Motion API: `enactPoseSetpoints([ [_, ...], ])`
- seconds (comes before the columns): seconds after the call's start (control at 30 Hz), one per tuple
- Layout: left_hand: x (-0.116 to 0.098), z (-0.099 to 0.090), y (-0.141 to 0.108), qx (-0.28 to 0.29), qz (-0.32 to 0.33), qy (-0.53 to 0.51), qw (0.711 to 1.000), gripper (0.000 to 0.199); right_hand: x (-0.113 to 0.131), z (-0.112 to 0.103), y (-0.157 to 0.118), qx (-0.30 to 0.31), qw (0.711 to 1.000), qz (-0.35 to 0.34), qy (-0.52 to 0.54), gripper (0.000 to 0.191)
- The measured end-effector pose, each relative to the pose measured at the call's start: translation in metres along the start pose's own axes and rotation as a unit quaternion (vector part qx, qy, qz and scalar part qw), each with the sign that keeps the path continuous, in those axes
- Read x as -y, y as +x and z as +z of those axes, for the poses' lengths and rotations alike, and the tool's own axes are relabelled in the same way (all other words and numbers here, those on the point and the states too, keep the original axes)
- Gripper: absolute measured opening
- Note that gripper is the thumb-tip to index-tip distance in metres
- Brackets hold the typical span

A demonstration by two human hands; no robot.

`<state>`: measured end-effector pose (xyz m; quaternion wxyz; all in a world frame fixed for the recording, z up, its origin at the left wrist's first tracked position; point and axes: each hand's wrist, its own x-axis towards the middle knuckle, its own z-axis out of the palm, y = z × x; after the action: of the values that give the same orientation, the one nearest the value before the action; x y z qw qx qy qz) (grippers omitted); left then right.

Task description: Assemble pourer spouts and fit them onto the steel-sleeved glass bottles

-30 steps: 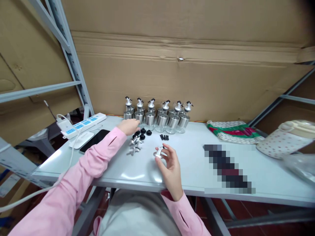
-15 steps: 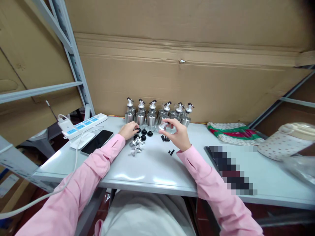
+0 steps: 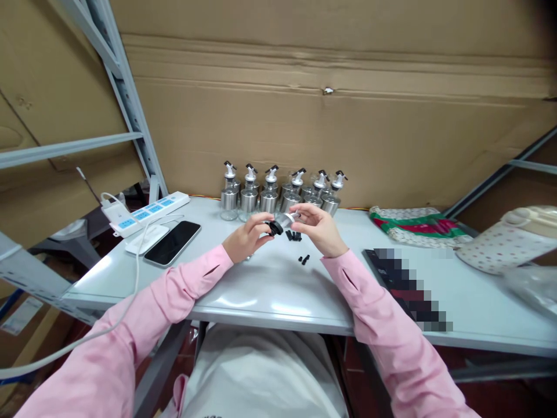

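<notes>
Between finger and thumb, my left hand (image 3: 248,237) grips a black ribbed stopper (image 3: 275,227). My right hand (image 3: 319,228) pinches a silver-white pour spout (image 3: 288,219), its wide end facing the stopper. The two parts are close together above the table; whether they touch I cannot tell. Under the hands lie several small black tubes (image 3: 293,235) and a few smaller black pieces (image 3: 303,259). Behind stand glass bottles (image 3: 249,200) with steel sleeves and pour spouts on top. My left hand hides most of the loose spouts and stoppers on the table.
At the left lie a phone (image 3: 173,244), a white charging pad (image 3: 147,239) and a power strip (image 3: 150,213) with a trailing cable. To the right are a pixelated dark item (image 3: 404,284), a patterned cloth (image 3: 418,226) and a dotted white container (image 3: 505,244). Cardboard (image 3: 278,116) closes the back.
My left hand has picked up a black stopper from the table and brought it right and up to the spout. My right hand keeps the spout, now turned toward the stopper.
</notes>
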<state>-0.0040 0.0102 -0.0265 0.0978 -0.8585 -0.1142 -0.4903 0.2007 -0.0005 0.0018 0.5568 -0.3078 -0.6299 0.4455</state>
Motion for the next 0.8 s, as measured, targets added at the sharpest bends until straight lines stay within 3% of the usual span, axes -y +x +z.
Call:
enactPoseSetpoints([
  [0.47,0.002,0.000,-0.005,-0.015,0.029,0.010,0.999,0.021,0.000,0.010,-0.005,0.046,0.998,0.021,0.040,0.035],
  [0.67,0.000,0.006,-0.006,0.009,-0.037,-0.045,0.998,0.052,0.001,0.012,-0.007,0.088,0.993,0.071,0.037,0.040],
  [0.8,-0.005,0.005,-0.005,0.068,-0.073,-0.088,0.991,0.054,0.002,0.011,-0.008,0.114,0.991,0.077,0.004,0.043],
])
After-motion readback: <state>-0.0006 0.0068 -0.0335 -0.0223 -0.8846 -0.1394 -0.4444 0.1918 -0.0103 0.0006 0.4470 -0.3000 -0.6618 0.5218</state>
